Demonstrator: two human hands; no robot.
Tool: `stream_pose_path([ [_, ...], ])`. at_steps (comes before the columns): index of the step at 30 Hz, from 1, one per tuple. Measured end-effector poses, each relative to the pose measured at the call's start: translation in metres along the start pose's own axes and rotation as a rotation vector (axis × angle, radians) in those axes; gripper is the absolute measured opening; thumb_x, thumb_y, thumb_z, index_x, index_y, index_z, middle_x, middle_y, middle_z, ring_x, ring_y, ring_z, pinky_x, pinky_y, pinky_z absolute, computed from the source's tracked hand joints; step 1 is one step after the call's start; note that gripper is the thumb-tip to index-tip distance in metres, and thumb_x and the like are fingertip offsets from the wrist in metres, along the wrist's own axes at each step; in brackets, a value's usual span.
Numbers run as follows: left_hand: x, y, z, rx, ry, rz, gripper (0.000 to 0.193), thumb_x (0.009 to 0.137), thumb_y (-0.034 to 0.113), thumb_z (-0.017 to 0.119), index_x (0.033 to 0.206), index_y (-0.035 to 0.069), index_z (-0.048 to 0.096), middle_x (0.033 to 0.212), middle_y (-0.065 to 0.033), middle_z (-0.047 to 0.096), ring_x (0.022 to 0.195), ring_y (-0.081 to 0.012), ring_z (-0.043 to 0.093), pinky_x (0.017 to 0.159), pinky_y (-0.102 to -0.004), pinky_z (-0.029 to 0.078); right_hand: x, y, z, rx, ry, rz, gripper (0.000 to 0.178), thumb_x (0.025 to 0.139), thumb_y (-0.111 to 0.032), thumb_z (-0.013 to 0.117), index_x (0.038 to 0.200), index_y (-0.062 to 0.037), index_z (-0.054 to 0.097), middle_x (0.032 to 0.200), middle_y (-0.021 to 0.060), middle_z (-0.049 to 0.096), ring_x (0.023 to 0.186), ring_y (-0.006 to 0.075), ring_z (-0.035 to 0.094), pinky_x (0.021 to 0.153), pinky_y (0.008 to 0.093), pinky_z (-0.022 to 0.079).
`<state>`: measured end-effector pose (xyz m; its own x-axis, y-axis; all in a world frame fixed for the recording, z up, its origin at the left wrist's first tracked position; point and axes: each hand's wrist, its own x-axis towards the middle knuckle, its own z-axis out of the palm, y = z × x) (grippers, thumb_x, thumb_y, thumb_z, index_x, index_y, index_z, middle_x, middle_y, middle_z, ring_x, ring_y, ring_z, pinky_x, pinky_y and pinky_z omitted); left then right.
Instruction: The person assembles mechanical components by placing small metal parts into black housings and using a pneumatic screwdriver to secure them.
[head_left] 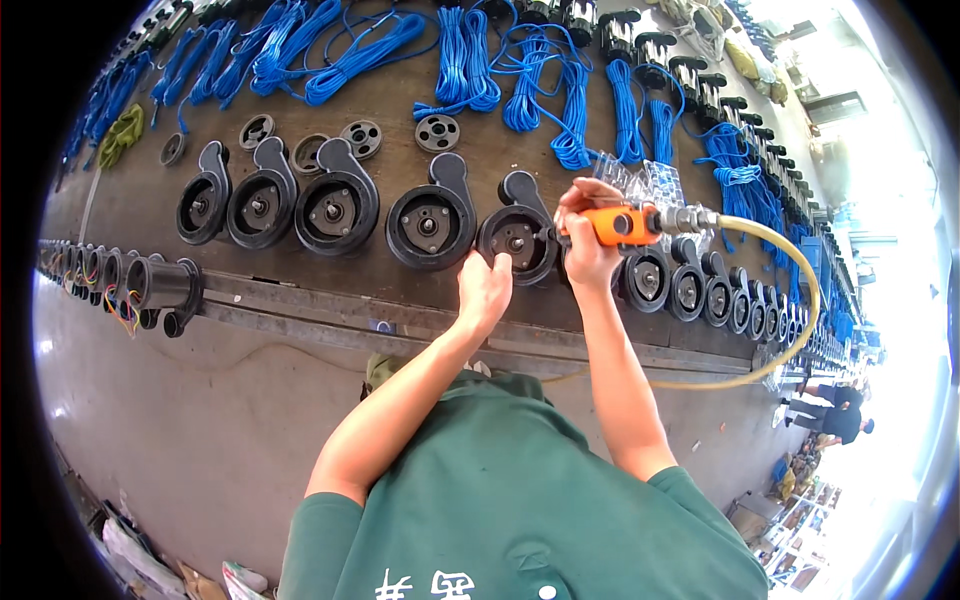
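Note:
My right hand [592, 258] is wrapped around an orange air screwdriver [625, 226]. Its metal coupling and yellowish air hose [808, 280] lead off to the right. The tool's front end reaches the side of a black round housing [517, 218] with a metal shaft at its centre; the exact contact is hidden by my fingers. My left hand [484, 292] grips that housing's near rim, thumb and fingers closed on it. Just left of it sits a similar black housing [430, 226], apart from my hand.
More black housings [337, 212] line the bench [400, 110] on both sides. Loose grey wheels [437, 133] and coiled blue cords [370, 60] lie behind. Clear plastic packaging [645, 185] stands beyond the tool. Wired black units [160, 283] sit at left. A person [835, 415] stands far right.

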<state>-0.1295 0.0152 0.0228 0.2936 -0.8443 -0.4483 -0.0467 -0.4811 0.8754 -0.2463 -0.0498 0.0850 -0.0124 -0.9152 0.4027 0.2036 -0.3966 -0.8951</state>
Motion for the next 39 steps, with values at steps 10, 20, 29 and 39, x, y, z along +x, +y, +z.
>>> stream_pose_path([
  [10, 0.0, 0.001, 0.001, 0.012, -0.003, -0.027, 0.043, 0.091, 0.024, 0.06, 0.114, -0.012, 0.06, 0.112, -0.0339, 0.067, 0.111, -0.0442, 0.065, 0.099, -0.045, 0.049, -0.028, -0.009, -0.004, 0.023, 0.064, 0.139, 0.031, 0.081, 0.005, 0.053, 0.111, 0.0022, 0.057, 0.091, 0.0097, 0.061, 0.068, 0.0143, 0.059, 0.066, 0.0275, 0.051],
  [20, 0.002, -0.004, 0.0, 0.045, -0.004, -0.017, 0.044, 0.091, 0.024, 0.06, 0.113, -0.015, 0.058, 0.109, -0.0379, 0.065, 0.109, -0.0468, 0.065, 0.096, -0.0467, 0.05, -0.036, -0.007, -0.004, -0.045, -0.051, 0.118, 0.029, 0.084, 0.004, 0.054, 0.112, 0.0008, 0.055, 0.092, 0.0084, 0.06, 0.071, 0.0129, 0.058, 0.065, 0.026, 0.05],
  [29, 0.0, -0.006, 0.006, 0.004, 0.01, -0.035, 0.045, 0.091, 0.024, 0.06, 0.115, -0.014, 0.058, 0.112, -0.0379, 0.064, 0.112, -0.048, 0.063, 0.098, -0.0466, 0.048, -0.045, 0.004, -0.008, -0.05, -0.102, 0.097, 0.026, 0.08, 0.007, 0.064, 0.104, -0.001, 0.061, 0.091, 0.0062, 0.063, 0.083, 0.0115, 0.064, 0.076, 0.0257, 0.053],
  [39, -0.064, 0.034, -0.011, -0.053, -0.734, -0.235, 0.029, 0.099, 0.024, 0.061, 0.107, -0.004, 0.067, 0.085, -0.011, 0.07, 0.071, -0.0166, 0.065, 0.063, -0.0299, 0.052, -0.035, -0.088, -0.043, 0.087, 0.186, -0.173, 0.033, 0.083, 0.008, 0.055, 0.116, -0.0005, 0.054, 0.095, 0.0083, 0.062, 0.08, 0.0119, 0.06, 0.071, 0.0252, 0.051],
])
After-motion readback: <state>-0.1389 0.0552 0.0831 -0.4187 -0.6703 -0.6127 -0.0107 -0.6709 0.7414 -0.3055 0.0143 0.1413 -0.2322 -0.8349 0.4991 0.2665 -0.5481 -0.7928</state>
